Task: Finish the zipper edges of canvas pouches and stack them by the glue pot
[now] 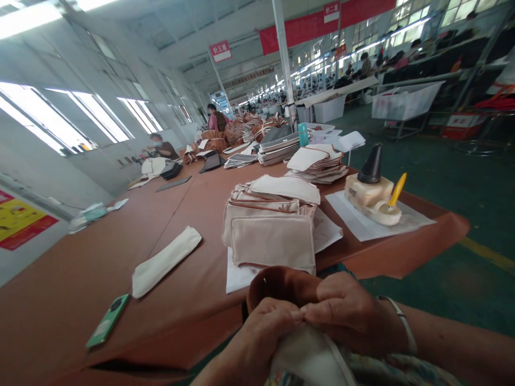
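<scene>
At the table's near edge, my left hand (267,332) and my right hand (350,308) meet, their fingertips pinched together on a cream panel (306,356) of leather or cloth. The panel hangs down below them towards my lap. Behind the fingers curves a brown leather-like band (281,281); I cannot tell whether it is joined to the panel. Just beyond lies a stack of cream stitched panels (273,241) with brown edges, resting on white paper (237,276). A bracelet circles my right wrist.
A brown-covered table (173,257) carries a green phone (108,321), a cream strip (167,262), and a glue pot (368,198) with a black cone and yellow-handled brush (397,190). More panel stacks (317,163) stand behind. Two people sit or stand farther along; white bins (406,100) are right.
</scene>
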### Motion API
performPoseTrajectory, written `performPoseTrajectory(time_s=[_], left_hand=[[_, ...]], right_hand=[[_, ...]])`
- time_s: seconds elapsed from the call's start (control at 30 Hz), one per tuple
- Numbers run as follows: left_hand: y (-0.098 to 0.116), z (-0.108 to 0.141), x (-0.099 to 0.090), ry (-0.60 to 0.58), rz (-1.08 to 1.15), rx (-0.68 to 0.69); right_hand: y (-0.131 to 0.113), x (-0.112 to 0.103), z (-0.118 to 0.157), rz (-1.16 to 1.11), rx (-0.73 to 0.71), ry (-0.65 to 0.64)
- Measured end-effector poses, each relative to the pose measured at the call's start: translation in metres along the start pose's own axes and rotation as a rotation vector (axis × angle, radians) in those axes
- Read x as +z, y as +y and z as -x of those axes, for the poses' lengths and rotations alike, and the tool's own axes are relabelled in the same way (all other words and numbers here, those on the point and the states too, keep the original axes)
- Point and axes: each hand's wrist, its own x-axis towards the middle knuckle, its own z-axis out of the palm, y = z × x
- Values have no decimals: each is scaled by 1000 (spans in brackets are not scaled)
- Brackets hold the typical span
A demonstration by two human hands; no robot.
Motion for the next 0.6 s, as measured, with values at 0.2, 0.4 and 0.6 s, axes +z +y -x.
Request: performPoseTrajectory(time_s=[0.2, 0.4, 0.6], left_hand=[[15, -8, 5, -176, 290, -281], [26, -7, 2, -130, 28, -199], [43, -10, 3, -81, -275, -1]], right_hand=[[0, 0, 0, 404, -375, 105], [-12, -10, -3, -228, 220, 135], [-11, -24, -20, -427, 410, -212]])
